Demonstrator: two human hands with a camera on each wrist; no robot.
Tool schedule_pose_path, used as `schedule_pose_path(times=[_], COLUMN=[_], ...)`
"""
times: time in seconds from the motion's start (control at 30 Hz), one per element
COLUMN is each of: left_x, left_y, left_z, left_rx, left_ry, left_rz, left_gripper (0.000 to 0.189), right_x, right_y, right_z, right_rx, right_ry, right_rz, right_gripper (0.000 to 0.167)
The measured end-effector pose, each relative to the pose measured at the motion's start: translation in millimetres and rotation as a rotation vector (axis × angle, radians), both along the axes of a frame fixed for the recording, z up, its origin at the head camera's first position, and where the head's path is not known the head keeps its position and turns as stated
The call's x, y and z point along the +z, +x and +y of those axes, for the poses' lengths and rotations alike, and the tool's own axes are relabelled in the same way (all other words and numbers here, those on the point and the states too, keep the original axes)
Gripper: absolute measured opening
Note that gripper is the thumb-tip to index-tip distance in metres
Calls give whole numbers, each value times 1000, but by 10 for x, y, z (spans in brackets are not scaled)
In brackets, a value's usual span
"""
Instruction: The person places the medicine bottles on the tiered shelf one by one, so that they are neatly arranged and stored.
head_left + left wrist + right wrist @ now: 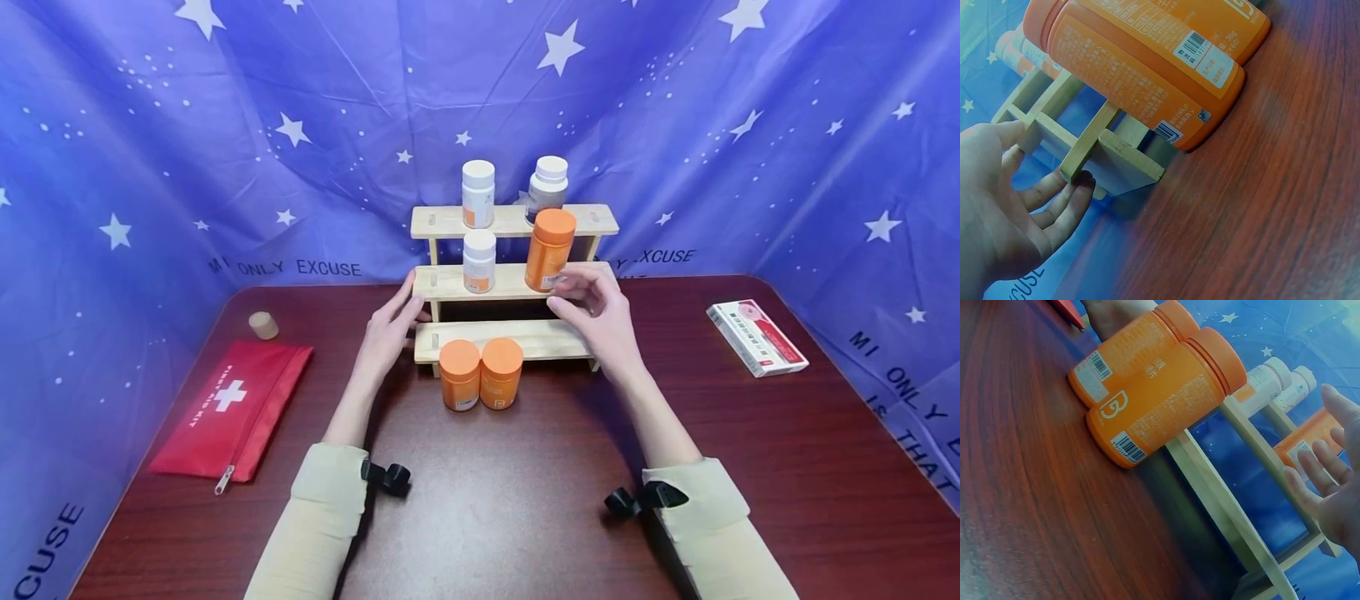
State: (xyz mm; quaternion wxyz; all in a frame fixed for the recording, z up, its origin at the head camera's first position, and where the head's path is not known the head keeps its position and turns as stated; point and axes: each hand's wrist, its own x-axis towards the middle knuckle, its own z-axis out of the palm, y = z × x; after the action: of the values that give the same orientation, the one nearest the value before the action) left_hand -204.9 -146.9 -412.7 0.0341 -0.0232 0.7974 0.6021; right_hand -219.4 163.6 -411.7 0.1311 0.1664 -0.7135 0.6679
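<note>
A three-step wooden rack (517,342) stands at the back of the table. My left hand (387,329) is at its left end, fingertips against the side; the left wrist view shows this hand (1019,200) with fingers loosely bent. My right hand (600,321) is beside the orange bottle (551,250) on the middle step, fingers spread and relaxed; whether they touch it I cannot tell. Left of that bottle is a white bottle (479,262). The top step carries another white bottle (477,194) and a grey-labelled, white-capped bottle (547,190). Two orange bottles (459,379) stand together before the rack.
A red first aid pouch (232,408) lies at the left, with a small beige cylinder (263,325) behind it. On the right lies a red and white box (757,337). A blue star-printed curtain (360,125) surrounds the table's back and sides.
</note>
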Motion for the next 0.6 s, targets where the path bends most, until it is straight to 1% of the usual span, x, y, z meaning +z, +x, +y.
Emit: schedule_pose_path(times=[0.13,0.2,0.27,0.37,0.43,0.53,0.6], left_x=[-181,-264,-306,-326,-330,-334,-325], left_y=[-112,-159,-178,-180,-173,-168,-168], left_z=[-33,-46,-54,-66,-69,-67,-59], left_rx=[0,-1,0,4,6,3,1], left_ry=[14,22,18,7,-2,6,7], left_rz=[1,11,26,48,59,66,58], left_gripper=[54,52,52,51,51,50,50], right_x=[-24,-26,-20,-11,-5,-4,1], right_y=[53,70,80,88,97,108,116], right_z=[-3,-9,-20,-36,-42,-44,-51], right_rx=[65,110,161,236,276,311,335], right_ry=[43,76,113,174,215,270,288], right_rz=[-53,-64,-61,-69,-90,-131,-155], right_gripper=[40,40,42,44,46,48,48])
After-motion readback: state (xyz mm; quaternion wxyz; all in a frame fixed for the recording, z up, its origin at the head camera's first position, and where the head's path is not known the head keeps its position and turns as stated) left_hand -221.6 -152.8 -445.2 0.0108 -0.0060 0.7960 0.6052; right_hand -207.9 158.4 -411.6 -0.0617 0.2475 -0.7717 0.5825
